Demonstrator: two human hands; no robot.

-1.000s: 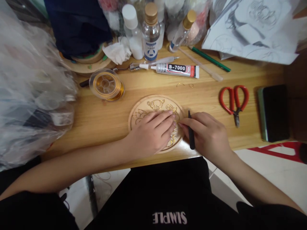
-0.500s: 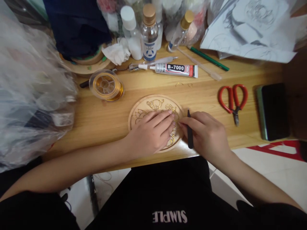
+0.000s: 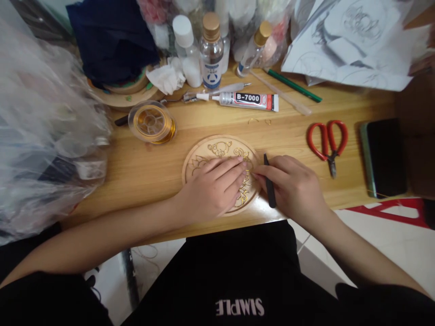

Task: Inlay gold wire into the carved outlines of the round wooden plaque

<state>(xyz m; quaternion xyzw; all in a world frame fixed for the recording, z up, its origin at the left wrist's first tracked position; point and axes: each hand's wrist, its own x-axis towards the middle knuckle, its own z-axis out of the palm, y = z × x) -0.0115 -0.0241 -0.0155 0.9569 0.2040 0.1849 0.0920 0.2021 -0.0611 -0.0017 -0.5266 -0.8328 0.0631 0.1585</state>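
Note:
A round wooden plaque point(image 3: 190, 156) with gold wire outlines of flowers and curls lies near the table's front edge. My left hand point(image 3: 217, 185) rests flat across its middle, fingers stretched out and covering part of the pattern. At the plaque's right rim is my right hand point(image 3: 292, 183), closed, with thumb and forefinger pinched together over the edge. Black tweezers point(image 3: 269, 190) are tucked in that hand, their narrow end pointing away from me. Whether the pinched fingertips also hold a piece of wire is too small to make out.
Behind the plaque lie a spool of gold wire point(image 3: 152, 122), a B-7000 glue tube point(image 3: 249, 100) and small wire bits point(image 3: 253, 121). Red-handled pliers point(image 3: 329, 142) and a phone point(image 3: 384, 156) are at the right. Bottles point(image 3: 212, 59) stand at the back; plastic bags point(image 3: 57, 131) crowd the left.
The tweezers in my right hand have tilted slightly, their lower end shifting right. My left hand stays on the plaque. The whole view has shifted a little.

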